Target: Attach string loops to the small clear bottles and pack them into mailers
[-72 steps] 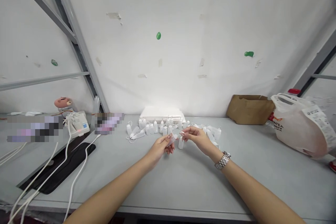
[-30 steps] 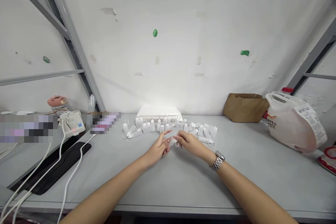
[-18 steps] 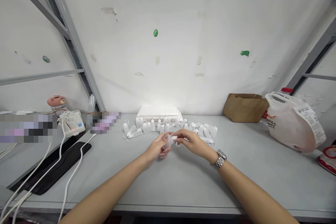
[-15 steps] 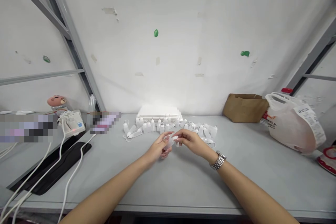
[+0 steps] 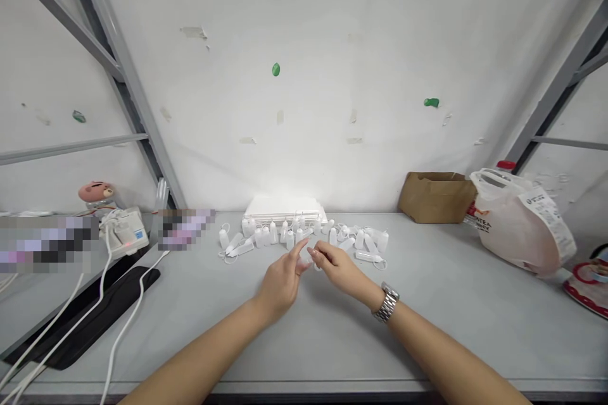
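Observation:
Between my hands is a small translucent squeeze bottle [image 5: 306,257], mostly hidden by my fingers. My left hand [image 5: 280,281], its back towards me, has thumb and index finger on either side of the bottle's body. Its other fingers are hidden. My right hand [image 5: 335,266] pinches thumb and fingertips together at the bottle's right end, where a bit of white strap hangs below. Just beyond my hands, several similar bottles [image 5: 273,233] with white caps and looped straps stand or lie on the grey table [image 5: 332,348].
Behind the bottles lies a white stack [image 5: 285,207] against the wall. At right are a brown paper bag [image 5: 434,199] and a white plastic bag [image 5: 517,221]. White cables [image 5: 135,310], a power strip [image 5: 124,234] and a black tray-like strip [image 5: 104,316] occupy the left.
My left hand has turned so its back faces me, and its fingers sit higher around the bottle. My right hand has moved slightly left and down, fingertips still pinched. The view has shifted a little.

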The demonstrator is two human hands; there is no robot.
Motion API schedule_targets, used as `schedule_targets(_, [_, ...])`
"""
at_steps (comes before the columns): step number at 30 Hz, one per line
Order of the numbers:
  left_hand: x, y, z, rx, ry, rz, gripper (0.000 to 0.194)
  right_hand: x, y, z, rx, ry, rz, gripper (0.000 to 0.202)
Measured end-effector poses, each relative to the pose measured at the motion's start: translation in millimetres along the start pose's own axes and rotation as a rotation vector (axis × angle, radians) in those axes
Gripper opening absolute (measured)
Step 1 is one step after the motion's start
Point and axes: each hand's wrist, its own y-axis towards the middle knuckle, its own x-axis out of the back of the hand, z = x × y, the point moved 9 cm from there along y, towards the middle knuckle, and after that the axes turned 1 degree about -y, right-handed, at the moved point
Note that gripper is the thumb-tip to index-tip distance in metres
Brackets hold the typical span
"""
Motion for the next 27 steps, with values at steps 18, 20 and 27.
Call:
schedule_targets(18, [-9.6,-2.4,57.7,0.64,-0.71,0.039,0.045,17.7,4.5,-47.4,-0.342,0.643,-0.195,0.039])
schedule_targets(20, [-14.8,-6.7,62.2,0.775,-0.931,0.022,0.038,20.9,4.8,-48.8,-0.325,0.688,-0.241,0.03])
schedule_targets(27, [-20.4,-9.9,60.0,0.831,-1.185,0.012,0.03,-17.9,-0.6,-52.7,-0.404,0.805,-0.05,0.033])
